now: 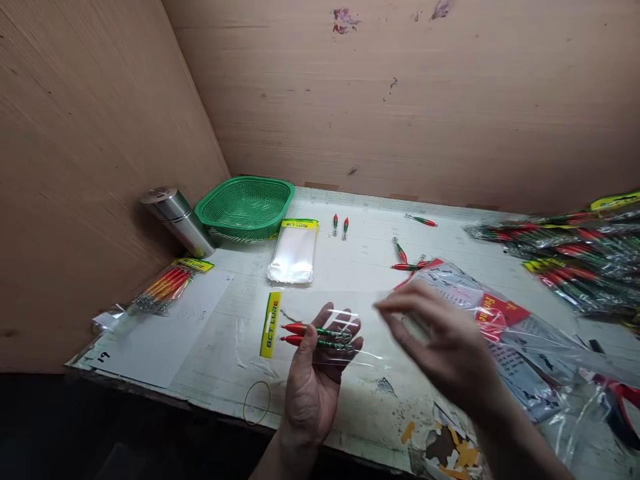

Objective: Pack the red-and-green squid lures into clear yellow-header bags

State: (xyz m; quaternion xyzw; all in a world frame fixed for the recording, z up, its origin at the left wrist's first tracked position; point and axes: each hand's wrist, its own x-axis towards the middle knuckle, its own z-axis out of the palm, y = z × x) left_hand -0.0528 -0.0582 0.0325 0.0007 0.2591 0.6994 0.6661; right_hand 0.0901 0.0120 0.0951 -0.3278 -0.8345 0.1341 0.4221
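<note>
My left hand, palm up, is closed on two red-and-green fishing lures with wire hooks, its thumb across them. A clear plastic bag with a yellow "BCT LURE" header lies over the same fingers; I cannot tell for certain whether both lures are fully inside it. To the right, my right hand is in the air, somewhat blurred, its thumb and forefinger slightly apart with nothing visible between them. Behind the left hand lies a stack of clear header bags. Two more loose lures sit past it.
A green basket and steel flask stand back left. Packed orange lures lie on a paper sheet. Several loose lures, a printed plastic bag, packed lures and scissors are rightward. A rubber band lies in front.
</note>
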